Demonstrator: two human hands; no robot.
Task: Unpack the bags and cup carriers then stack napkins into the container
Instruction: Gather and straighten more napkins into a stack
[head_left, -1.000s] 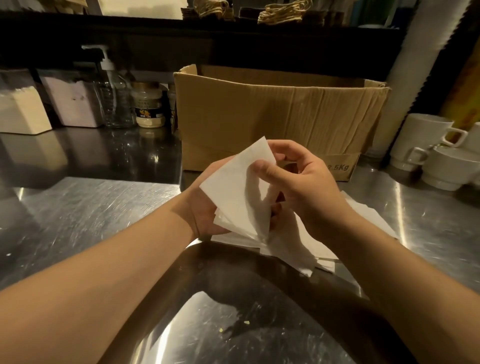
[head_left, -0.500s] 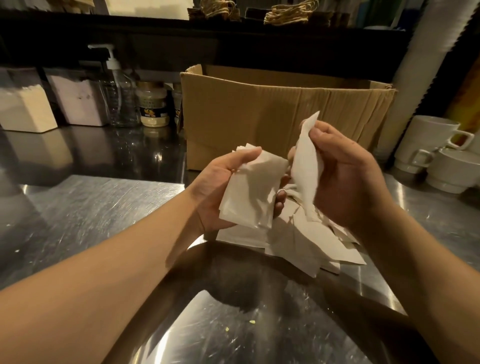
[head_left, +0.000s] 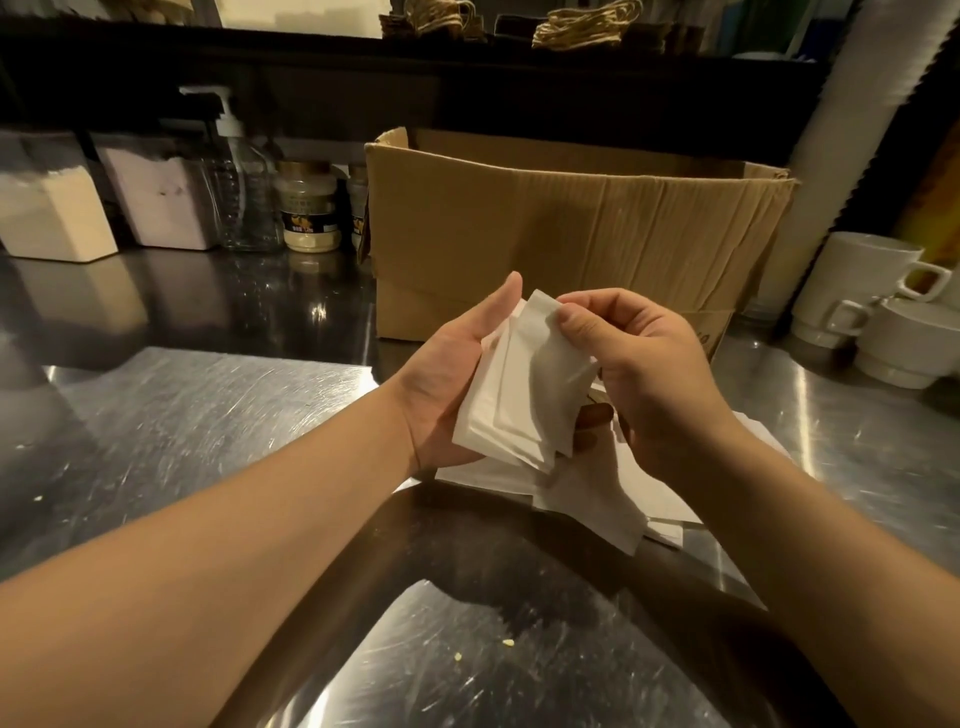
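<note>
Head view looked down on a steel worktop (head_left: 171, 415) where both hands met over loose napkins. Left hand (head_left: 447, 384) lay palm up, its fingers curled under a small stack of white napkins (head_left: 511, 410), thumb straight along the stack's far edge. Right hand (head_left: 644, 364) pinched the top napkin (head_left: 545, 353) at its upper corner between thumb and forefinger, the other fingers curled loosely behind. Below the hands, a loose pile (head_left: 597, 493) of more napkins lay spread on the worktop, partly hidden by the right wrist. Just behind stood an open cardboard box (head_left: 561, 234). Right of it, white cups (head_left: 883, 306) were stacked on the worktop. At the back left stood two tubs (head_left: 104, 208) of pale powder, a clear pump bottle (head_left: 241, 192) and a jar (head_left: 309, 210), close together in a row.
</note>
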